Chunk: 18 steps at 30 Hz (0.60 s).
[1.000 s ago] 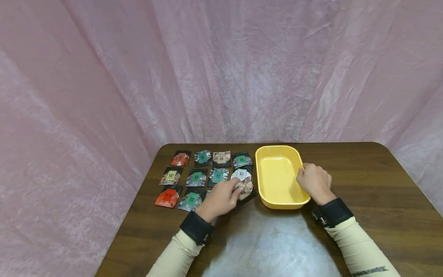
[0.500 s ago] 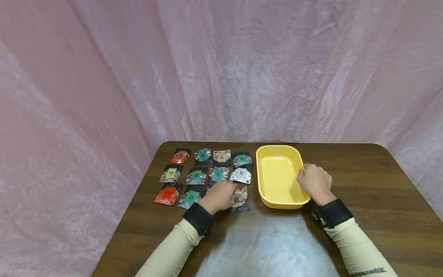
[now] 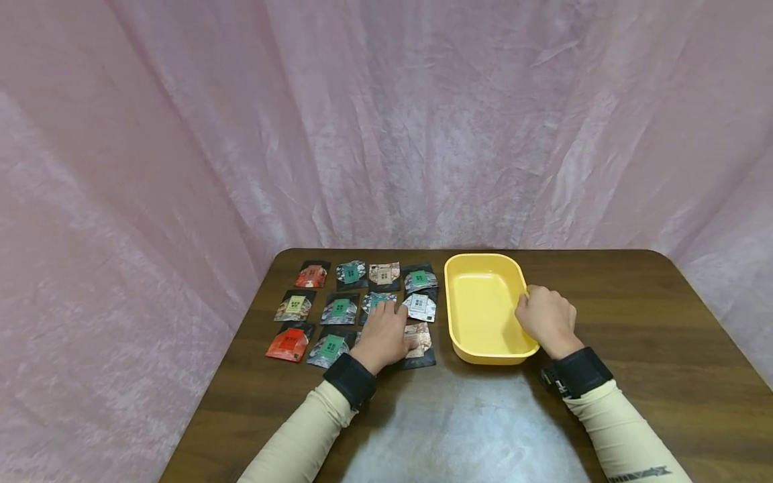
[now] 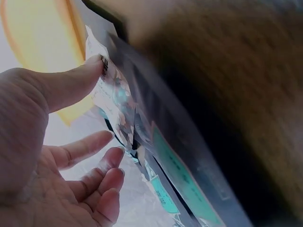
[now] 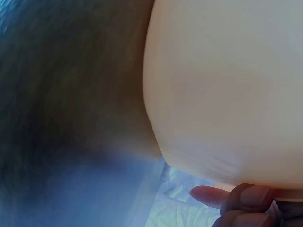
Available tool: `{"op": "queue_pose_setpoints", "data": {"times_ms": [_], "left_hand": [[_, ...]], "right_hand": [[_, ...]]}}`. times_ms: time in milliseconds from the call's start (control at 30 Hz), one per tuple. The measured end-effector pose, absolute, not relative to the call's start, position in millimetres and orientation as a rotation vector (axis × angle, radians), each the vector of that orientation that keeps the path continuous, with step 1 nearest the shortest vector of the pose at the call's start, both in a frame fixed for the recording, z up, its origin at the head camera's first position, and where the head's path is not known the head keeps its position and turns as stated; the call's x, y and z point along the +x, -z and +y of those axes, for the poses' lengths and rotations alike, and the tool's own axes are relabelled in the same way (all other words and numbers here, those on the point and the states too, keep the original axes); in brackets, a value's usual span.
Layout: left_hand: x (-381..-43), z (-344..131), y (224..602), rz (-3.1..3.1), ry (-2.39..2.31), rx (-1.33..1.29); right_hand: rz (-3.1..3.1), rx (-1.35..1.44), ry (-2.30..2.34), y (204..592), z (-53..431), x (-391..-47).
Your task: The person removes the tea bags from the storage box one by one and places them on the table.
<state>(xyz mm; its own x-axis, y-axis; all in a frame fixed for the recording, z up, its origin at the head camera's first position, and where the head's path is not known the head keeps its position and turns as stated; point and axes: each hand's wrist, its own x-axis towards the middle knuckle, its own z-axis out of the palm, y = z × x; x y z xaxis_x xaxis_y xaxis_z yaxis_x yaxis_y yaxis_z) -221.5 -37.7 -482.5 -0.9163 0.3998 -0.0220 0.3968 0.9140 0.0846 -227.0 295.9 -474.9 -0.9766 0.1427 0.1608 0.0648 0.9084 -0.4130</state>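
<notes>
My left hand (image 3: 382,337) lies low over the front of several rows of small packets, its thumb at a beige-and-dark packet (image 3: 425,347) on the front right. In the left wrist view the thumb (image 4: 78,82) touches that packet, while the other fingers stay apart from it, loosely bent. A white-labelled packet (image 3: 421,305) lies just behind, and a packet with a teal label (image 3: 377,299) is partly hidden by my fingertips. My right hand (image 3: 548,322) grips the right rim of a yellow plastic tub (image 3: 486,308). Curled fingers (image 5: 248,198) show under its edge.
A red packet (image 3: 290,343), a green-labelled packet (image 3: 331,347) and a yellow-labelled packet (image 3: 294,306) lie farther left. At least one front packet is mostly under my left hand. The wooden table (image 3: 652,335) meets a pink curtain (image 3: 423,134) at its far edge.
My left hand has lowered the beige packet onto the table at the front right and let it go. Its fingers then spread forward over the teal-labelled packet. The right hand and tub stay put.
</notes>
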Motion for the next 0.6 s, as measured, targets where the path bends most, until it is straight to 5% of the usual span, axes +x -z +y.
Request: {"op": "queue_pose_setpoints", "data": {"times_ms": [600], "left_hand": [[-216.8,-35.3,481.2,3.076,-0.197,0.627]], "right_hand": [[-2.919,-0.199,-0.698,473.3,300.7,-224.9]]}}
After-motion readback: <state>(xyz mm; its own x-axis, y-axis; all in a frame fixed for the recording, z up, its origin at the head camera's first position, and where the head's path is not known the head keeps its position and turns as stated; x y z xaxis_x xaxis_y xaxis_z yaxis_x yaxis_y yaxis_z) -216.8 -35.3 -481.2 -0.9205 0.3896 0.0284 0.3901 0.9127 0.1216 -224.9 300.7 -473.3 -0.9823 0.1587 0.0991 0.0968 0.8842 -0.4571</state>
